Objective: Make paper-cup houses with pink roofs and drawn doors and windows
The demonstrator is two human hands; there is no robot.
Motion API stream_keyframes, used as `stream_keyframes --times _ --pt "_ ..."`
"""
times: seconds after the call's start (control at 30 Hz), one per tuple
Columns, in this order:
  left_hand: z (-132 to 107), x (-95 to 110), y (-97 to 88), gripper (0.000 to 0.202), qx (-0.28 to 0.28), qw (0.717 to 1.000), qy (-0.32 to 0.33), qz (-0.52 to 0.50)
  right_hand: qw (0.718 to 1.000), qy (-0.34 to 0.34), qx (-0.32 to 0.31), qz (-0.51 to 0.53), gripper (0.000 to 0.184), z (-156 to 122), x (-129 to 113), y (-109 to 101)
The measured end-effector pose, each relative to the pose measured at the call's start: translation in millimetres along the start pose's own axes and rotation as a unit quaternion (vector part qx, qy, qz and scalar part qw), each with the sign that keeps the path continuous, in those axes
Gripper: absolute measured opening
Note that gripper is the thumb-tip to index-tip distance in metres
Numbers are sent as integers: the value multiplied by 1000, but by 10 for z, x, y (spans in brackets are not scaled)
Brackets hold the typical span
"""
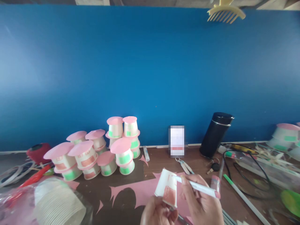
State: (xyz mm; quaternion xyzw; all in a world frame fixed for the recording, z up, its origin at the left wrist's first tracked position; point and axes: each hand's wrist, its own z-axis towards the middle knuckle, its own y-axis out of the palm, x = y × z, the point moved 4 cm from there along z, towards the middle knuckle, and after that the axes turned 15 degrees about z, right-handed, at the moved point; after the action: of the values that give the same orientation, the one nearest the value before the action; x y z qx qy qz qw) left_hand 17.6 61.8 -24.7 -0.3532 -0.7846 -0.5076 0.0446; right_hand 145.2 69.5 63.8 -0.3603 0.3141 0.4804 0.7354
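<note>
My left hand grips a small white paper cup from below, at the bottom middle of the view. The cup lies on its side and bears a reddish-pink rectangle on its wall. My right hand is closed round a white marker with a pink cap end, and the marker's tip rests against the cup. Under both hands lies a pink paper sheet with round shapes cut out of it.
Several finished cups with pink round lids are stacked at the left. A sleeve of plain cups lies at the lower left, with tape rolls and red scissors. A black flask, keys, cables and sticks crowd the right. A blue wall stands behind.
</note>
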Motion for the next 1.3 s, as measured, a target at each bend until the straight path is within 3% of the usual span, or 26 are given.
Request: stream_keyframes --times 0.97,1.3 --pt "7 -23 -2 8 -35 999 -5 4 1000 3 -3 18 19 11 -33 15" --pt "20 -33 -23 12 -26 1000 -4 -3 1000 0 -16 2 17 -3 3 13"
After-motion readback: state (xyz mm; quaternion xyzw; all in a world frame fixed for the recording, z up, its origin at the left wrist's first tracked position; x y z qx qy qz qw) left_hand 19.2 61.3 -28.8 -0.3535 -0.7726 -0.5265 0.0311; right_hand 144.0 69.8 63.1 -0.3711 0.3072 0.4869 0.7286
